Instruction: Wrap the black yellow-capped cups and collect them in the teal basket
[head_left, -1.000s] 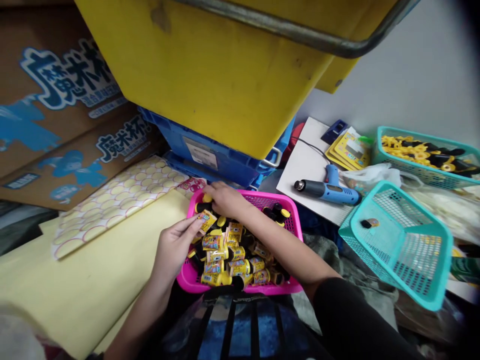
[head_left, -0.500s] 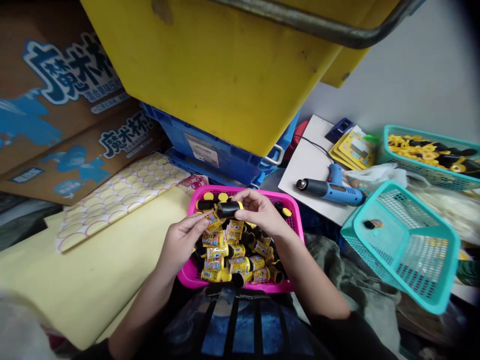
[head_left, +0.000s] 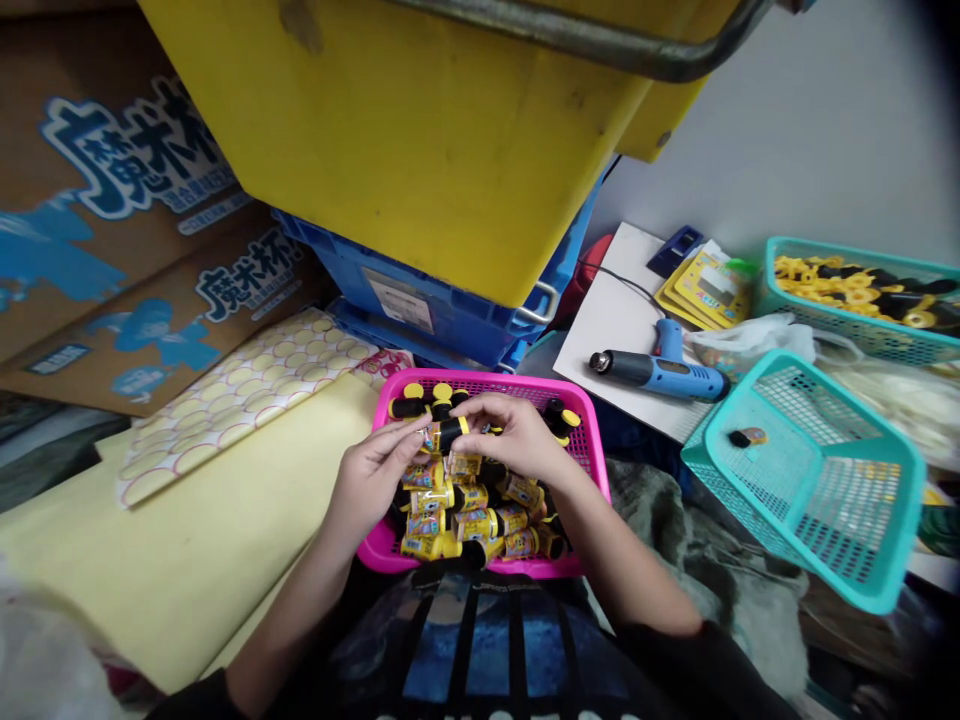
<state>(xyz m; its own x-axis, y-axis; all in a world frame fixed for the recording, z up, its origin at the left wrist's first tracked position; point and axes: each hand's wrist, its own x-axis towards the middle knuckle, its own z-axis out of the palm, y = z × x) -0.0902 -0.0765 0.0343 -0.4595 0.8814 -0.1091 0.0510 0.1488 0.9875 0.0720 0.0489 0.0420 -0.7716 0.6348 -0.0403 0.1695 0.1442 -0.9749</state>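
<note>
A small black cylinder with a yellow rim (head_left: 448, 432) is between my two hands, above a pink basket (head_left: 596, 430). My right hand (head_left: 514, 432) grips it by the yellow-rimmed end, thumb and fingers closed round it. My left hand (head_left: 384, 468) pinches a yellow printed sleeve (head_left: 430, 438) at the other end of the cylinder. How far the sleeve covers the cylinder is hidden by the fingers. Below lie several printed yellow-and-black cylinders (head_left: 476, 523) in the basket, and plain black ones with yellow ends (head_left: 409, 407) near its far rim.
A blue heat gun (head_left: 660, 375) lies on a white board at right. A teal basket (head_left: 795, 480) holds one small cylinder (head_left: 748, 438); another teal basket (head_left: 862, 325) holds yellow and black parts. Yellow (head_left: 420, 150) and blue bins (head_left: 420, 310) stand ahead, cartons (head_left: 150, 200) and yellow sheets (head_left: 247, 500) left.
My hands have come closer together. The cylinder's free end, apart from the printed sleeve before, now meets it at my left fingertips. The view has shifted slightly.
</note>
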